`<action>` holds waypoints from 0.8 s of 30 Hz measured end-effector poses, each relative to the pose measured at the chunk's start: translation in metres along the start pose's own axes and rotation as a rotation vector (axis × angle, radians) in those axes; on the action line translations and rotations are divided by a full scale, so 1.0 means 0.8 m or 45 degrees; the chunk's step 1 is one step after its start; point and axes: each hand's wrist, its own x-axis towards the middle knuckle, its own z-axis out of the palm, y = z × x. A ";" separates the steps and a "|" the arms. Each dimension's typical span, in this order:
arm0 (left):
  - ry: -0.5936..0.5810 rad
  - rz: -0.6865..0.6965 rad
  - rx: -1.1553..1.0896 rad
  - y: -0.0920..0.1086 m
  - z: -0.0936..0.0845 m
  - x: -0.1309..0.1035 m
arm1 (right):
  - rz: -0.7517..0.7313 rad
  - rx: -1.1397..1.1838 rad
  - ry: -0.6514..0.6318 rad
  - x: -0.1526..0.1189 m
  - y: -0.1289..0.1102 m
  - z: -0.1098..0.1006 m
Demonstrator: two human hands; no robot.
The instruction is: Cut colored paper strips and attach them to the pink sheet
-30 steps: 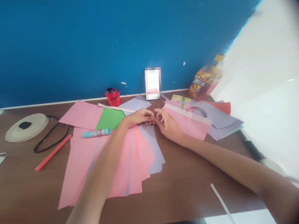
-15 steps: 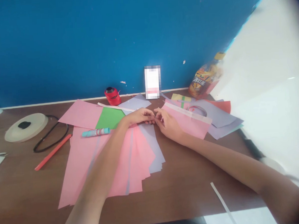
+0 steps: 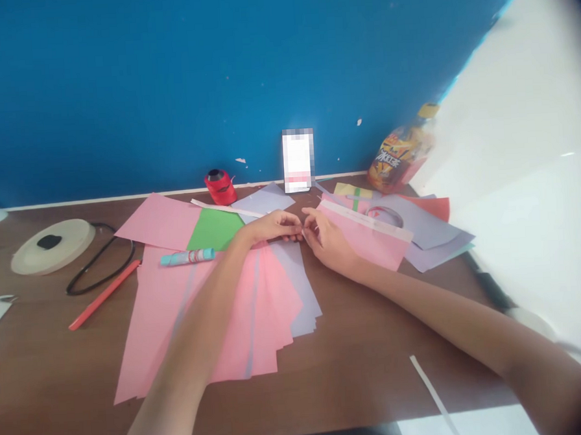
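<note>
My left hand point(image 3: 277, 226) and my right hand point(image 3: 326, 238) meet at the middle of the table, thumbs and fingertips pinched close together. What lies between the fingertips is too small to make out. Under my left forearm spreads a fan of pink paper sheets point(image 3: 154, 315), with lilac sheets point(image 3: 294, 282) at its right side. A green sheet point(image 3: 216, 229) lies left of my left hand, near a light blue glue stick point(image 3: 187, 257). Beside my right hand rests a pink sheet with a white strip point(image 3: 370, 242).
A red spool of thread point(image 3: 220, 187) and a phone point(image 3: 298, 162) stand by the blue wall. A tilted drink bottle point(image 3: 401, 150) is at the back right. On the left are a round white lid point(image 3: 53, 247), a black cord point(image 3: 77, 280) and a red box cutter point(image 3: 104, 297).
The view has shifted very slightly. Both hands keep almost the same place, their fingertips still together with only a tiny movement.
</note>
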 end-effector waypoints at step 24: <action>-0.038 0.018 0.055 -0.004 -0.002 0.005 | -0.094 -0.063 -0.039 0.000 -0.001 0.003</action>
